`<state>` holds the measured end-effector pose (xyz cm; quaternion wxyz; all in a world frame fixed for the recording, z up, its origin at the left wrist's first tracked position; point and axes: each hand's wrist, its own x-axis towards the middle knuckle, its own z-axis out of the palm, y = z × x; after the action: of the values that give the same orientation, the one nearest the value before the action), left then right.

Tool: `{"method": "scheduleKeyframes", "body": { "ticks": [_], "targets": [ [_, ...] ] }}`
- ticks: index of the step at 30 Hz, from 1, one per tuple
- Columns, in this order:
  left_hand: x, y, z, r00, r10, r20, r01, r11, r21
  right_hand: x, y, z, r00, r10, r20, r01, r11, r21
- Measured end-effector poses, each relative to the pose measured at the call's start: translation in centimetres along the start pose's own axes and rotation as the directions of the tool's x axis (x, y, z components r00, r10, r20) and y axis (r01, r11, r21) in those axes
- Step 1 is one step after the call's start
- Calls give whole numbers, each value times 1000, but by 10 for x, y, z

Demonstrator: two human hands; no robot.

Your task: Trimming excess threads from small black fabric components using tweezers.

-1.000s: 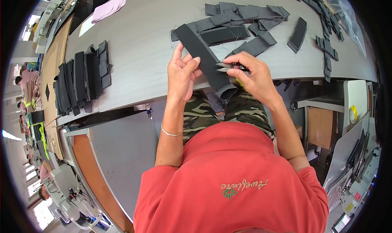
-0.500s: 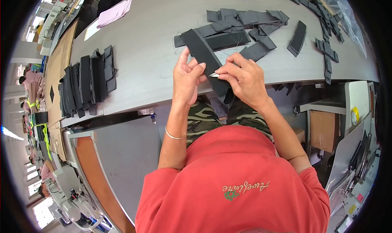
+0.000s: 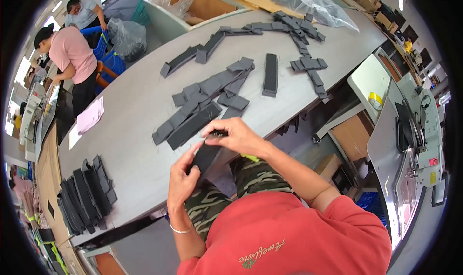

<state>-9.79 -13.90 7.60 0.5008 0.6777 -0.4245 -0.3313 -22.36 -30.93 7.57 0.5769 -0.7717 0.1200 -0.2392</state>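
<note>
A black fabric strip [image 3: 206,158] is held in front of me at the table's near edge, tilted up from lower left to upper right. My left hand [image 3: 182,178] grips its lower end between thumb and fingers. At the upper end, my right hand [image 3: 236,137] is closed with thumb and fingertips curled over the strip. A small yellow-green piece [image 3: 250,157] shows under my right palm; its kind is unclear. Just beyond my hands lies a pile of dark folded fabric strips [image 3: 207,89], with a flat black strip [image 3: 195,125] along its near side.
A single strip [image 3: 270,75] lies right of the pile. A row of strips [image 3: 87,193] sits at the table's left end, near pink sheets [image 3: 90,116]. Linked strips [image 3: 301,34], clear plastic [image 3: 308,5] and a large bin [image 3: 193,9] are farther off. Two people [image 3: 74,53] stand at far left.
My view has turned right. The strip now tilts the other way, and my right hand has moved to its upper end. The silver pointed tip seen in my right fingers is now hidden.
</note>
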Motion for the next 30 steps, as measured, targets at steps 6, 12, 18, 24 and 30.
{"method": "scheduleKeyframes", "body": {
  "ticks": [6, 12, 18, 24, 30],
  "targets": [
    [9, 24, 1, 1000, 10, 23, -7, 995, -102, -2, -12, -12, 989, 116, -96, -87, 961, 263],
    [-2, 7, 3, 964, -112, 240, 177, 946, -270, 7, -10, -24, 964, 108, -245, -52, 973, 224],
    [-10, 2, 16, 957, 6, 291, 139, 869, -475, 23, -2, -33, 942, 84, -326, -35, 988, 153],
    [-8, -6, 25, 979, -17, 201, 145, 756, -639, 27, 19, -22, 896, -123, -426, 0, 961, -277],
    [-10, -4, 23, 998, -66, -2, 44, 692, -721, -13, -9, -10, 957, -118, -264, 16, 933, -359]
  ]
}}
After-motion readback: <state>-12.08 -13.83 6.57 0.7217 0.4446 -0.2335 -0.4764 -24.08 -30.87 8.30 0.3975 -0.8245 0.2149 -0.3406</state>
